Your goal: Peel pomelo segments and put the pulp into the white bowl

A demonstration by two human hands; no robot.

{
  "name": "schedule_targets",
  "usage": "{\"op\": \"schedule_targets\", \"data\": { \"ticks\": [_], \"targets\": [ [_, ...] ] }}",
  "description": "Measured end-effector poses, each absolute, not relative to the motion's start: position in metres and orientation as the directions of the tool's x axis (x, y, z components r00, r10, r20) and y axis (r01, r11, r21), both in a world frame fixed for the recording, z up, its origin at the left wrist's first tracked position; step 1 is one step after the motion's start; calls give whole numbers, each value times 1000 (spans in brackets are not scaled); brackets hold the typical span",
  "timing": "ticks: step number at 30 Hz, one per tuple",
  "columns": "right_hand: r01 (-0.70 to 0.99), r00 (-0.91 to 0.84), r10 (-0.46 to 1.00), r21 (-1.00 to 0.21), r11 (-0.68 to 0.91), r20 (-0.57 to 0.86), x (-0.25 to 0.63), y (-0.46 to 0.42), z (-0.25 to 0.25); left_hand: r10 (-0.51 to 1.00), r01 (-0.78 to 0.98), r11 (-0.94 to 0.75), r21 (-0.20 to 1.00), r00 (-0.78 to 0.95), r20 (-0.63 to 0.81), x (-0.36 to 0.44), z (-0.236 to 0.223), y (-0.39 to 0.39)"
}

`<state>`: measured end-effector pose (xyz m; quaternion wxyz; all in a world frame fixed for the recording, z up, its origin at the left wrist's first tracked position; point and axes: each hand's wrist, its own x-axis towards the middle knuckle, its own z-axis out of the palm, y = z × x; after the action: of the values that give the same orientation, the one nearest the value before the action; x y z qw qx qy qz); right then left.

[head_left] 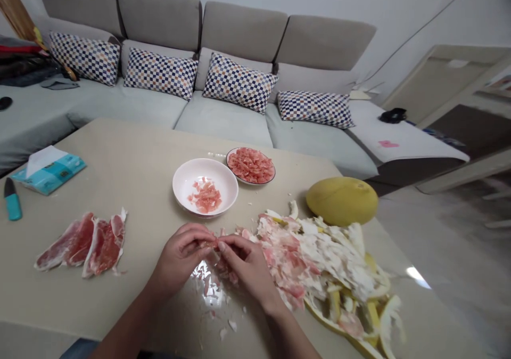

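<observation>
Just in front of the white bowl, my left hand [178, 258] and my right hand [249, 266] meet with fingertips pinched on a small piece of pink pomelo flesh [211, 244], partly hidden by the fingers. A few loose bits of pomelo flesh lie in the white bowl [183, 191]. Behind it, a dark-rimmed plate [274, 177] is heaped with pink pomelo flesh [251, 164]. Several pomelo segments [90, 242], some with pale membrane on, rest to the left. Pink membrane scraps [285, 258] are piled beside my right hand.
White pith and yellow peel [347, 274] spread over the table's right side, with a whole pomelo [341, 200] behind. A turquoise-handled knife [13, 202] and a tissue packet [51, 170] lie at the left. Beyond the table [139, 156] stands a sofa [223, 116] with checked cushions.
</observation>
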<state>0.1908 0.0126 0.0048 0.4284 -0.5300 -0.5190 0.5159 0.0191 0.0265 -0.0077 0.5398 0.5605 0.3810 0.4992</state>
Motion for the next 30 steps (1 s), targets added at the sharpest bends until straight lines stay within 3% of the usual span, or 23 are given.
{"op": "schedule_targets", "data": {
  "ticks": [6, 12, 17, 30],
  "targets": [
    [207, -19, 998, -977, -50, -55, 192, 13, 2, 966, 65, -169, 983, 211, 152, 18, -10, 26],
    [389, -10, 993, -914, 114, 120, 189, 12, -2, 982, 124, -91, 988, 174, 69, 23, -15, 23],
    [467, -6, 977, -863, 190, 212, 186, 10, -5, 985, -24, 5, 1000, 171, -1, 25, -20, 26],
    [388, 26, 984, -909, 154, 178, 184, 8, 0, 939, -353, 333, 874, 206, -275, 26, -13, 24]
  ]
}}
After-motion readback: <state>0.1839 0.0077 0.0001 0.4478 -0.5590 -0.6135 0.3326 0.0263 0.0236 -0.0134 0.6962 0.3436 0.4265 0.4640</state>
